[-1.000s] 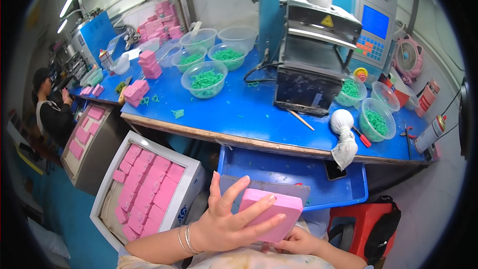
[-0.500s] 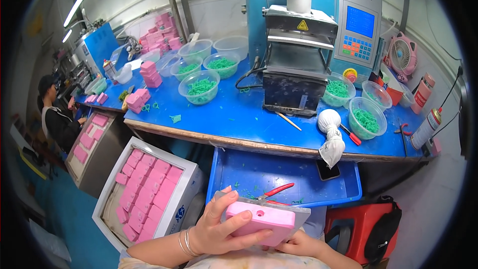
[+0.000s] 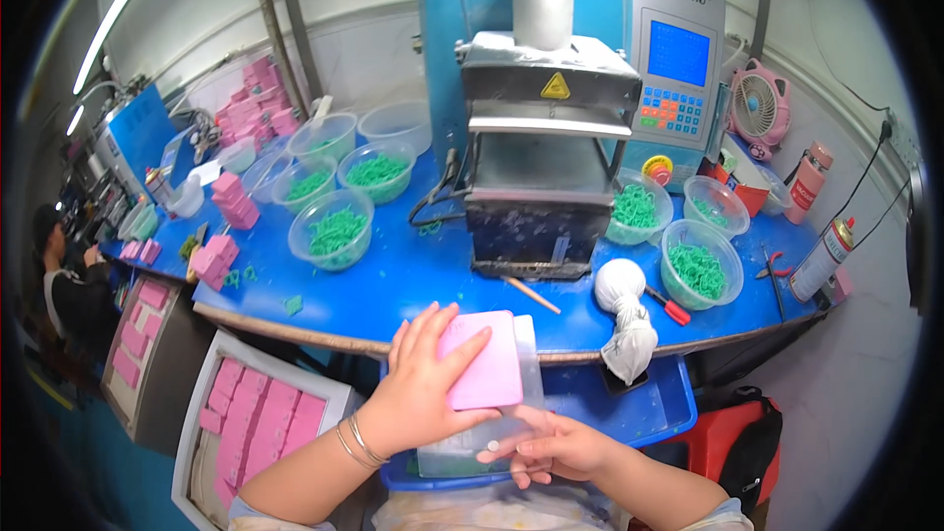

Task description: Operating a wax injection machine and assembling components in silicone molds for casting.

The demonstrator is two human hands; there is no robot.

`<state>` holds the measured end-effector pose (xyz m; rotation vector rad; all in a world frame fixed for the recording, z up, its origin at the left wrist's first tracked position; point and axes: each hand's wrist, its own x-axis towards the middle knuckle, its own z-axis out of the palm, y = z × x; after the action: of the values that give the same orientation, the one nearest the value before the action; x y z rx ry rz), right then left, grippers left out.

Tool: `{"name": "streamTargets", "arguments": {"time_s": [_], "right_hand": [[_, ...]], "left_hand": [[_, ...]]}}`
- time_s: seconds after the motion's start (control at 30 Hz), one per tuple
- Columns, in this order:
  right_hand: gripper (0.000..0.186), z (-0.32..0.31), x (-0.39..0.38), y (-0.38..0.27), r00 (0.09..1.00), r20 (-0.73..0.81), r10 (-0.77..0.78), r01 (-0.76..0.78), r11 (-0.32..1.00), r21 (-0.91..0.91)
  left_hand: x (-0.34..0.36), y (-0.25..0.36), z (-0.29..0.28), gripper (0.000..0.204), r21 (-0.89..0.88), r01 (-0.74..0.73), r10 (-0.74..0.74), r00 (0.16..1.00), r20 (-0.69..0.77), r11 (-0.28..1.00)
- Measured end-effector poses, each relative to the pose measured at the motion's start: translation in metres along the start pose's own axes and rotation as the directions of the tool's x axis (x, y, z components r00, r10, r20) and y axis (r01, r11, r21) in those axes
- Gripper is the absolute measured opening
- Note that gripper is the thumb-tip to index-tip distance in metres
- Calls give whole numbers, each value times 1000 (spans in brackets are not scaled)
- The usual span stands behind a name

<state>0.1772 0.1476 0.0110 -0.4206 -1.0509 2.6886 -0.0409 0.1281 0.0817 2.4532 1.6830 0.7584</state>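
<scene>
My left hand (image 3: 418, 383), with thin bracelets at the wrist, grips a pink rounded block (image 3: 484, 362). Its fingers spread over the block's upper left, with the thumb along the lower edge. A pale translucent plate (image 3: 529, 374) lies behind and below the block. Just right of the plate's lower part is my right hand (image 3: 560, 444), palm partly turned up, its fingers apart and loosely bent. A small whitish round spot shows by its fingertips; I cannot make out what it is. Both hands are over the open blue drawer (image 3: 678, 403).
Behind the drawer, a press machine (image 3: 541, 226) stands on the blue table (image 3: 393, 300). Bowls of green pieces (image 3: 332, 229) flank it. A white cloth bundle (image 3: 624, 320) lies at the table's front edge. Left stands a box of pink blocks (image 3: 261, 423); a co-worker (image 3: 74, 285) sits farther left.
The pink block has been raised toward the table and turned, so its broad face shows instead of its holed side. My right hand has come out from under it. The view has shifted.
</scene>
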Motion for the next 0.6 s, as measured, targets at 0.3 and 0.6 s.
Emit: {"name": "streamTargets", "arguments": {"time_s": [0.3,0.6], "right_hand": [[40,-19,9,-28,975,-180,130,-115,989,90],[33,18,-83,-179,838,-279,-470,-254,116,-960]], "left_hand": [[38,-33,13,78,-53,42,-39,998,49,998],[45,-45,26,72,-142,67,-65,998,17,988]]}}
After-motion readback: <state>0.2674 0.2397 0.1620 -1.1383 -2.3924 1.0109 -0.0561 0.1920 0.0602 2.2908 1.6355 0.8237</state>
